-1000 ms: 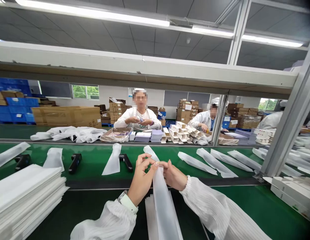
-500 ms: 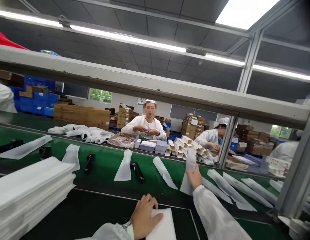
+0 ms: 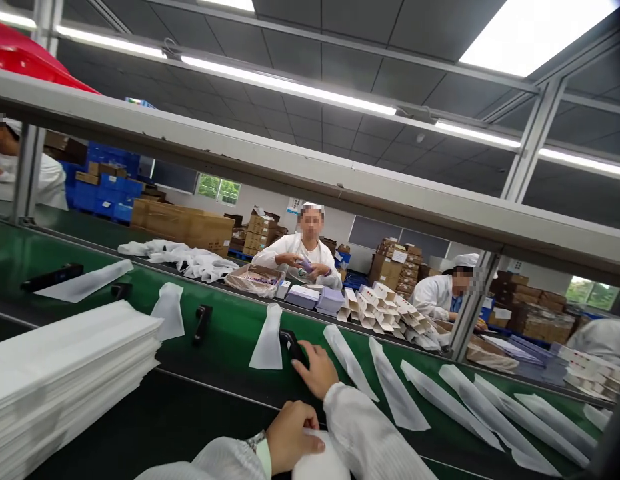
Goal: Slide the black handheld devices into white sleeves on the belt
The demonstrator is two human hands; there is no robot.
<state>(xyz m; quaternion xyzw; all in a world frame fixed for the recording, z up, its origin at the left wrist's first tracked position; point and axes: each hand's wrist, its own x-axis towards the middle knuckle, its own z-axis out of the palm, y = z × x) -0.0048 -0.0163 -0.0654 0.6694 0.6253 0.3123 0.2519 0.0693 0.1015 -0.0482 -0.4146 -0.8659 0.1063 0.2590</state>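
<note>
My left hand [image 3: 293, 437], wearing a wristwatch, has its fingers curled and its thumb pressed on a white foam sleeve [image 3: 321, 460] at the bottom of the view. Further forward, my right hand [image 3: 317, 370] reaches over the green belt. Its thumb and fingers close around the near end of a black curved handle-like part [image 3: 290, 343], which lies on the belt. Just left of that part lies a translucent white sleeve [image 3: 268, 343]. Another white sleeve [image 3: 349, 360] is to the right of my right hand.
A tall stack of white foam sleeves [image 3: 65, 373] stands at left. More black parts [image 3: 203, 323] and white sleeves [image 3: 397, 390] lie along the green belt [image 3: 230, 333]. Across it, a person works by purple and white boxes [image 3: 330, 300]. A shelf beam [image 3: 290, 160] spans above.
My right hand has let go of a white sleeve, left on the belt, and moved left to the black part. My left hand's fingers have curled in on the foam sleeve. The view has shifted left.
</note>
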